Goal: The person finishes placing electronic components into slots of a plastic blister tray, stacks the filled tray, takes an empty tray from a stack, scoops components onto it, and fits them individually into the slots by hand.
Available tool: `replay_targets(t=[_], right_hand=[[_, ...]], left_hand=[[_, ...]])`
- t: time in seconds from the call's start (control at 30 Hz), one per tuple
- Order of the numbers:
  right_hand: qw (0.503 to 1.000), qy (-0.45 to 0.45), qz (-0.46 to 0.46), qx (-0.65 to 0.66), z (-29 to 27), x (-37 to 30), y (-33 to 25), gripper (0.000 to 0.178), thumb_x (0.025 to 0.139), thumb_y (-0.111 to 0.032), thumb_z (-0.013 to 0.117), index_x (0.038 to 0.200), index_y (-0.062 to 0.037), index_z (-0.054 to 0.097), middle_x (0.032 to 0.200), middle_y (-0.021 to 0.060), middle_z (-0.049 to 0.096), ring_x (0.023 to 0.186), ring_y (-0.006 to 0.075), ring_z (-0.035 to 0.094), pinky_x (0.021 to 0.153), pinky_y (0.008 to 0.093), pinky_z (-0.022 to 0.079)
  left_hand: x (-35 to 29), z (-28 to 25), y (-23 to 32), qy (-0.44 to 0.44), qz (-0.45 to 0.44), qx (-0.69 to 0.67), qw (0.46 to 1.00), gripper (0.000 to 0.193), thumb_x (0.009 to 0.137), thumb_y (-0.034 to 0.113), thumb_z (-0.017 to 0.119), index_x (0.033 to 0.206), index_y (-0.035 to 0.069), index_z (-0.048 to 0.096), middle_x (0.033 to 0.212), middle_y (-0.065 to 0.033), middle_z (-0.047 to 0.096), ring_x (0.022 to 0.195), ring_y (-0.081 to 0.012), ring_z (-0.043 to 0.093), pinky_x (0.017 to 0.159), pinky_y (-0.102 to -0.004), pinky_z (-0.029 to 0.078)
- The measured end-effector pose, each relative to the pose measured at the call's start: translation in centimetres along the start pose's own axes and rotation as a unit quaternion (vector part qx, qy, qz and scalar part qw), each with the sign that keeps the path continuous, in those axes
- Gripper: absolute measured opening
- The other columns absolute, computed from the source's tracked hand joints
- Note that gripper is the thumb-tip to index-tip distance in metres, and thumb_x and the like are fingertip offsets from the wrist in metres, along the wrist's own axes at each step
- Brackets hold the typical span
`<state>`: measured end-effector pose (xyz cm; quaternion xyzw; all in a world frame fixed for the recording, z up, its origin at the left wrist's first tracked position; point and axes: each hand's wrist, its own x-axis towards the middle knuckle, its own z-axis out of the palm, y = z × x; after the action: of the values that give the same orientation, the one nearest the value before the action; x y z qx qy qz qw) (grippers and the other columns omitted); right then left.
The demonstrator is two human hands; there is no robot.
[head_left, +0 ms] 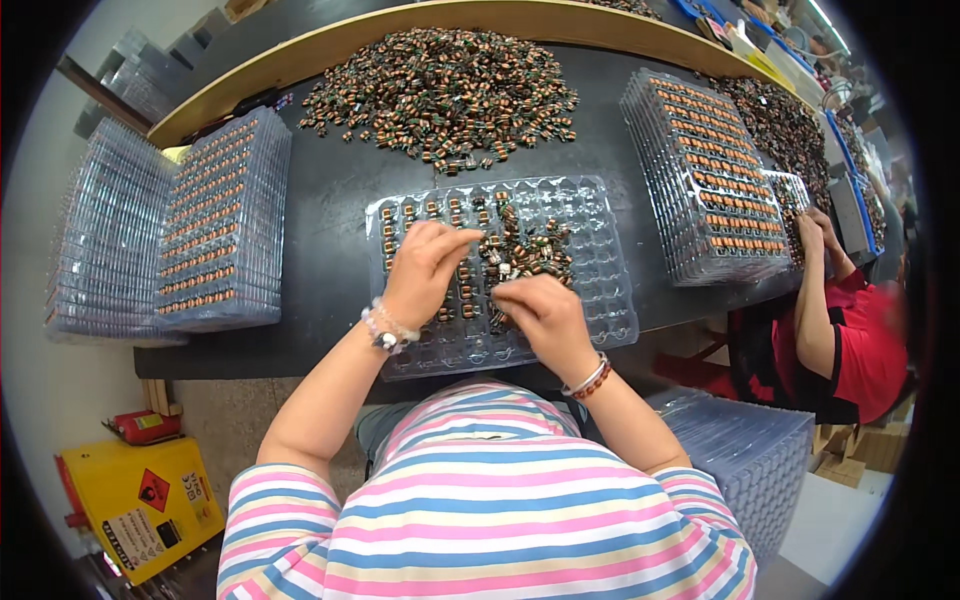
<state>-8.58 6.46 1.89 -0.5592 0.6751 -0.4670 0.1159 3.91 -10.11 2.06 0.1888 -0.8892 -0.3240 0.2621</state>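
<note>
A clear plastic tray (610,300) with rows of pockets lies in front of me on the dark table. Small copper-wound coils sit in several of its left columns, and a loose heap of coils (540,255) covers part of its middle. My left hand (432,270) hovers over the filled columns, thumb and fingers pinched together and pointing right. Beside the heap, my right hand (548,318) is closed in a pinch at the heap's lower left edge. Whatever either pinch holds is too small or hidden to make out.
A large pile of coils (450,95) lies beyond the tray, against a wooden edge board (300,45). Stacks of filled trays stand left (215,220) and right (715,180). At the far right, a co-worker's hands (815,235) work at another tray.
</note>
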Motion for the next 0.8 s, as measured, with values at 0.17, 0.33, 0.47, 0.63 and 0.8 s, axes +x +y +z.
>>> replay_targets(t=[0.17, 0.33, 0.47, 0.63, 0.8], right_hand=[[0.997, -0.029, -0.061, -0.038, 1.6, -0.7, -0.3, 0.009, 0.082, -0.008, 0.068, 0.091, -0.0078, 0.067, 0.089, 0.0077, 0.069, 0.083, 0.027, 0.064, 0.083, 0.0388, 0.05], [0.999, -0.019, -0.039, 0.005, 2.5, -1.1, 0.0, 0.012, 0.079, -0.003, 0.07, 0.091, -0.005, 0.068, 0.09, 0.0077, 0.07, 0.084, 0.0258, 0.066, 0.086, 0.0381, 0.05], [0.999, 0.016, 0.015, 0.038, 2.2, -1.1, -0.7, 0.013, 0.08, 0.0, 0.07, 0.092, -0.0026, 0.068, 0.092, 0.01, 0.07, 0.086, 0.0238, 0.067, 0.079, 0.033, 0.05], [0.996, 0.055, 0.062, 0.035, 1.0, -2.1, -0.1, 0.014, 0.081, 0.001, 0.069, 0.094, -0.0014, 0.069, 0.094, 0.0112, 0.071, 0.088, 0.0221, 0.067, 0.077, 0.0304, 0.052], [0.991, 0.082, 0.089, 0.049, 1.0, -2.7, -0.1, 0.013, 0.082, 0.001, 0.069, 0.095, -0.0008, 0.071, 0.094, 0.0115, 0.071, 0.086, 0.0195, 0.069, 0.076, 0.0285, 0.053]], left_hand=[[-5.9, -3.0, 0.4, -0.009, -0.072, 0.001, 0.997, 0.015, 0.075, 0.008, 0.074, 0.088, 0.004, 0.069, 0.089, -0.0099, 0.064, 0.089, -0.0234, 0.058, 0.074, -0.0336, 0.049], [-8.5, -2.4, -1.2, 0.006, -0.044, 0.035, 0.998, 0.011, 0.073, 0.013, 0.074, 0.079, 0.007, 0.067, 0.084, -0.0027, 0.064, 0.099, -0.0254, 0.053, 0.087, -0.0398, 0.042], [-8.3, -2.0, -0.9, 0.021, -0.005, 0.101, 0.995, 0.012, 0.071, 0.007, 0.074, 0.079, 0.006, 0.067, 0.085, -0.0036, 0.064, 0.097, -0.0268, 0.054, 0.086, -0.0372, 0.044], [-7.5, -2.9, -0.7, 0.006, 0.042, 0.195, 0.98, 0.019, 0.071, 0.012, 0.075, 0.09, 0.011, 0.072, 0.107, -0.0058, 0.059, 0.108, -0.0298, 0.051, 0.09, -0.0432, 0.04], [-2.0, 0.3, 0.7, 0.021, 0.148, 0.169, 0.974, 0.026, 0.074, 0.008, 0.07, 0.1, 0.011, 0.069, 0.105, -0.0052, 0.061, 0.107, -0.0281, 0.054, 0.09, -0.0411, 0.043]])
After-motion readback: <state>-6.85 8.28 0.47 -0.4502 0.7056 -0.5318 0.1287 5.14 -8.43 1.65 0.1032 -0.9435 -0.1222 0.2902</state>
